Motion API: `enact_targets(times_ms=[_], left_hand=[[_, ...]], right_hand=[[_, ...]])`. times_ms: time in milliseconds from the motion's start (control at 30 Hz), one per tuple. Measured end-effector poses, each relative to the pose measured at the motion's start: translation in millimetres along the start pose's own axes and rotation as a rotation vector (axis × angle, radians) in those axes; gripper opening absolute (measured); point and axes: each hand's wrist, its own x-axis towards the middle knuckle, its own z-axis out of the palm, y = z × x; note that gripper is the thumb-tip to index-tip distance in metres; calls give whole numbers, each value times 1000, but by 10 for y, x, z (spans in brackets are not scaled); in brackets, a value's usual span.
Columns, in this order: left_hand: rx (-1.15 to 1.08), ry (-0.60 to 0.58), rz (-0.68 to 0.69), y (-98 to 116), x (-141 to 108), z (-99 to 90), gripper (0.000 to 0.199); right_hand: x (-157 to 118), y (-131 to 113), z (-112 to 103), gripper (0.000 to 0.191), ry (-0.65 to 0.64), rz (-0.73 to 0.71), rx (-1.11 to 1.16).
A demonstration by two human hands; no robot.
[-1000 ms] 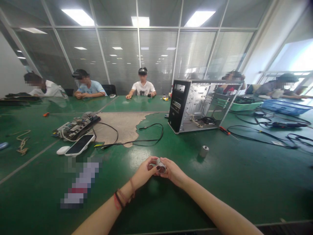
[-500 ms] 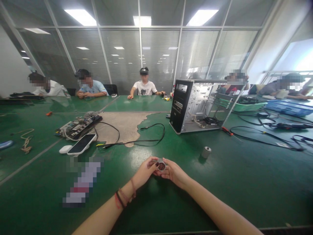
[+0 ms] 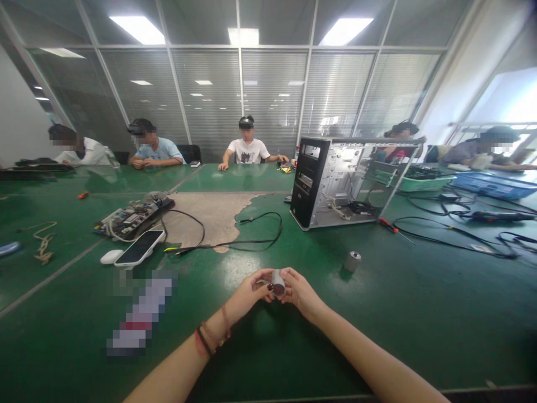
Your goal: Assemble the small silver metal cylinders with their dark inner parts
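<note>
A small grey metal cylinder [image 3: 277,281] is held between both hands above the green table, its reddish-brown inner end tilted toward me. My left hand [image 3: 257,285] grips it from the left, the thumb near its open end. On the other side, my right hand [image 3: 297,288] has its fingers closed on the same cylinder. A second silver cylinder [image 3: 353,261] stands upright on the table, to the right of my hands and apart from them.
Beyond stands an open computer case [image 3: 310,184], with a screwdriver [image 3: 389,225] beside it. Left are a circuit board assembly [image 3: 134,215], a phone [image 3: 140,248] and a black cable [image 3: 255,242]. Baskets [image 3: 495,184] sit far right; several people sit across the table.
The held cylinder has been tipped, so more of its side now shows and its open end points lower. The fingers of my right hand have shifted slightly around it.
</note>
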Motion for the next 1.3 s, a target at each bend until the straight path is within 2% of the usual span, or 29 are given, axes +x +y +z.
enact_targets(times_ms=[100, 200, 433, 700, 867, 1100, 1300], left_hand=[[-71, -45, -16, 10, -18, -9, 50], [-148, -58, -49, 40, -41, 17, 47], [-252, -11, -105, 85, -65, 57, 38], [-247, 61, -158, 56, -63, 38, 35], [-236, 54, -155, 62, -65, 6, 40], [-218, 56, -113, 63, -66, -26, 42], [-75, 3, -41, 55, -36, -39, 39]], right_hand=[[1, -13, -7, 37, 28, -42, -69], [-4, -26, -14, 37, 51, -25, -95], [5, -15, -37, 36, 57, 21, -97], [-2, -15, -25, 36, 24, 17, -158], [15, -13, -53, 39, -27, -127, -290], [-17, -38, -93, 33, -85, -319, -435], [-81, -74, -76, 32, -101, -448, -602]])
